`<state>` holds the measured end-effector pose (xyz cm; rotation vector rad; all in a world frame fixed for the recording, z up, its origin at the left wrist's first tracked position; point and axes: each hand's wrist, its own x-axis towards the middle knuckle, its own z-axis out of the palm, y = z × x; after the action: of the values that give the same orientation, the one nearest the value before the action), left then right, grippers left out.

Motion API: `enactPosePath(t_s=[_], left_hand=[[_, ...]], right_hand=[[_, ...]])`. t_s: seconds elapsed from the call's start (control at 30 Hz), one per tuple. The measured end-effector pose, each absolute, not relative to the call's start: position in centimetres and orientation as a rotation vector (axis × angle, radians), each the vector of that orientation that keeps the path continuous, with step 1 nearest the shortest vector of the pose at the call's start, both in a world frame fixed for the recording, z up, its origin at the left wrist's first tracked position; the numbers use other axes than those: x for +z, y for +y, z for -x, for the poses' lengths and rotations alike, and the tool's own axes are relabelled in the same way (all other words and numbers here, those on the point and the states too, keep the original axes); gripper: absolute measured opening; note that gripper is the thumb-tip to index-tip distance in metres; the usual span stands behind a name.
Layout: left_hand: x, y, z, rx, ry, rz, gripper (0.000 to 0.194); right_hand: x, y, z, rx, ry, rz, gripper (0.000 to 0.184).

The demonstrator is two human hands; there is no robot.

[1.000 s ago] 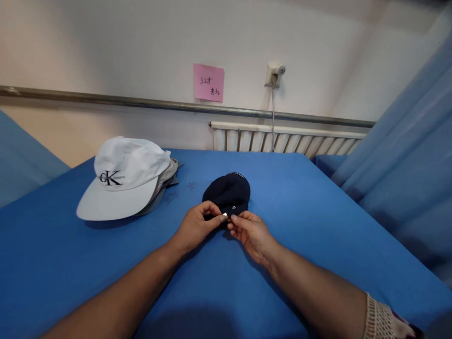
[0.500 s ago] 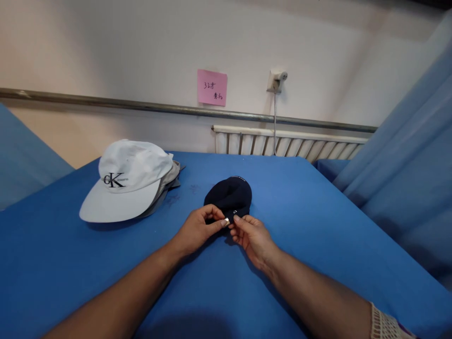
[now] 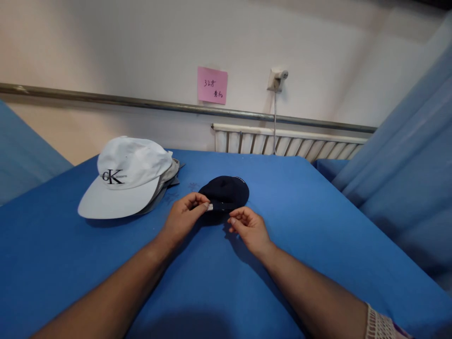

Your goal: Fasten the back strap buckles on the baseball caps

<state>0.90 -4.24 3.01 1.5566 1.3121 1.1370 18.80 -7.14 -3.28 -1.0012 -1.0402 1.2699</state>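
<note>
A dark navy cap (image 3: 223,189) lies on the blue-covered table with its back strap toward me. My left hand (image 3: 184,214) pinches the strap's left end between thumb and fingers, beside a small pale metal buckle (image 3: 210,207). Close to the strap's right side is my right hand (image 3: 249,230). Its fingers are bent and slightly apart, and nothing shows between them. The cap's visor is mostly hidden behind its crown; only a shiny edge shows at the back right.
A white cap with black "CK" lettering (image 3: 132,162) sits on a stack of grey caps (image 3: 165,183) at the left of the blue table (image 3: 300,226). Behind are a radiator (image 3: 261,141), a metal rail, a pink note (image 3: 212,85) and a socket. A blue curtain (image 3: 406,179) hangs at right.
My right hand has come off the cap's strap. My left hand has moved left and slightly away from me, still on the strap, which now lies straighter across the cap.
</note>
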Motion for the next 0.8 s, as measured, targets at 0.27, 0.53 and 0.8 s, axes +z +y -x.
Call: enactPosePath(t_s=[0.27, 0.53, 0.8], left_hand=[[2.7, -3.7, -0.1, 1.126, 1.651, -2.226, 0.018], [2.4, -3.4, 0.6, 1.138, 1.699, -2.454, 0.02], [1.6, -2.4, 1.3, 0.957, 1.625, -2.287, 0.017]], right_hand=[[-4.4, -7.1, -18.8, 0.943, -1.318, 1.092, 0.024], [-3.5, -7.4, -17.8, 0.345, -1.801, 1.096, 0.032], [-3.6, -3.5, -17.2, 0.092, -2.016, 1.342, 0.048]])
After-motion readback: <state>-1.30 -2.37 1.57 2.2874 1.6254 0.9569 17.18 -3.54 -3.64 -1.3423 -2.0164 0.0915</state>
